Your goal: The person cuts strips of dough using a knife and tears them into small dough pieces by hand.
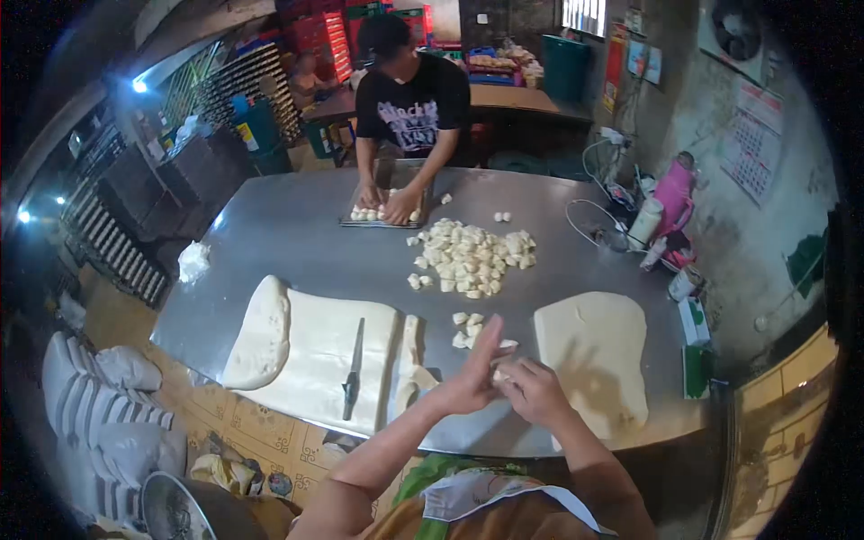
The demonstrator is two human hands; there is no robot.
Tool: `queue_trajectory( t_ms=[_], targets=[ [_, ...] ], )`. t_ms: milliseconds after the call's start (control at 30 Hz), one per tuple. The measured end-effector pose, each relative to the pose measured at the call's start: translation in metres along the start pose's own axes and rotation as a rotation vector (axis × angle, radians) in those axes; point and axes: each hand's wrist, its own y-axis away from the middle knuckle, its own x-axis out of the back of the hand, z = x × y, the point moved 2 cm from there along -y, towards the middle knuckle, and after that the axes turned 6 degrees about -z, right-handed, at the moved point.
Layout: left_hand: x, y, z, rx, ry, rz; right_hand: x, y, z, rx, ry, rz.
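My left hand (472, 371) is raised above the near table edge, fingers stretched upward and palm turned to the right. Close against its palm side, my right hand (533, 389) is closed on a pale piece of dough (499, 374), mostly hidden by the fingers. A few cut dough pieces (466, 329) lie just beyond my left hand. To the right of my hands is a flat dough sheet (594, 346). A knife (355, 369) rests on a thick folded dough slab (324, 328) at left, with a cut dough strip (409, 360) alongside.
A large pile of dough pieces (472, 256) sits mid-table. Across the metal table (306, 234), a co-worker (412, 99) places dough balls in a tray (423, 211). A pink jug (673, 193) and cans stand along the right wall. A dough lump (193, 261) is at far left.
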Motion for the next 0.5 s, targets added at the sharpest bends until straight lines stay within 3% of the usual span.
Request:
queue_trajectory(
  t_ms=[33, 133, 200, 267, 367, 433, 467, 500],
  targets=[
    [0.016, -0.001, -0.001, -0.045, 0.035, 0.047, -0.010, -0.014, 0.001, 0.009, -0.063, 0.003],
    [0.068, 0.007, -0.033, 0.358, -0.206, -0.291, -0.038, -0.041, -0.004, 0.036, -0.042, -0.015],
    [0.079, 0.009, -0.032, 0.293, -0.216, -0.222, -0.047, -0.062, -0.002, 0.091, 0.157, -0.013],
    [0.082, 0.010, -0.025, 0.181, -0.228, -0.099, -0.056, -0.073, -0.001, 0.066, 0.130, -0.012],
    [0.088, 0.017, -0.033, 0.327, -0.213, -0.079, -0.078, -0.066, 0.006, -0.007, 0.052, -0.004],
    [0.087, 0.015, -0.031, 0.386, -0.211, -0.067, -0.107, -0.056, 0.044, -0.287, -0.036, -0.035],
    [0.079, 0.017, -0.023, 0.509, -0.421, -0.268, -0.115, -0.051, 0.057, -0.426, -0.085, -0.055],
    [0.071, 0.018, -0.016, 0.624, -0.633, -0.465, -0.116, -0.049, 0.071, -0.423, -0.085, -0.058]
  ],
)
